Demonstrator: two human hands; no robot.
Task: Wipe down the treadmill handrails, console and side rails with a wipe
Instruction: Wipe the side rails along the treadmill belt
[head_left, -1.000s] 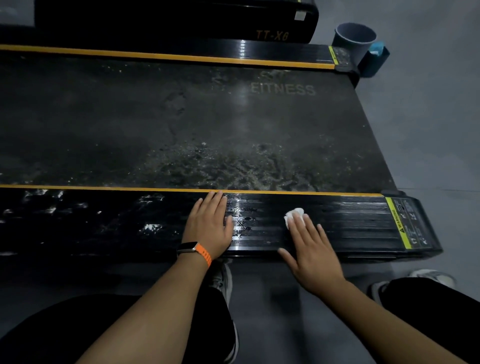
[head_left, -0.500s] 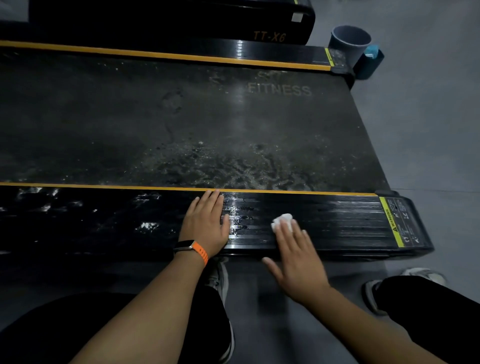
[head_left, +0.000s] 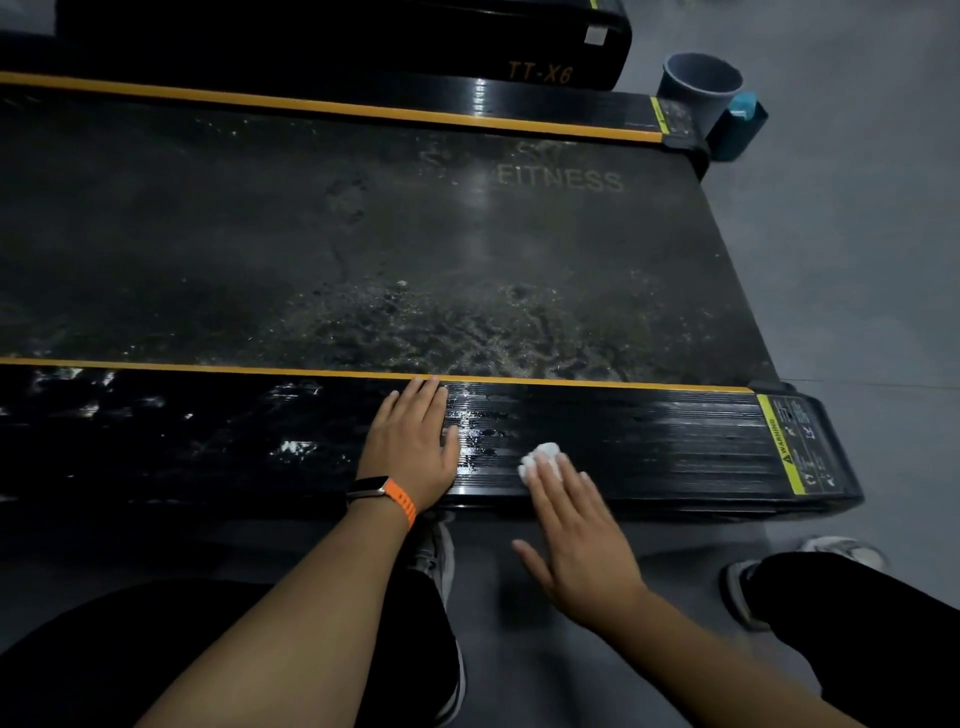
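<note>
Pressed the white wipe (head_left: 540, 460) onto the near side rail (head_left: 649, 447) under the straight fingers of the right hand (head_left: 582, 540), thumb spread wide beyond the rail's edge. Laid the left hand (head_left: 413, 447) flat on the same rail just beside, fingers straight and close together, tips at the orange stripe (head_left: 208, 365) by the belt (head_left: 363, 249). Wore an orange-strapped watch (head_left: 370, 488) on that wrist. Looked wet between the hands, possibly, in the dim glare. Saw a grey bucket (head_left: 701, 85) past the far rail (head_left: 545, 106).
</note>
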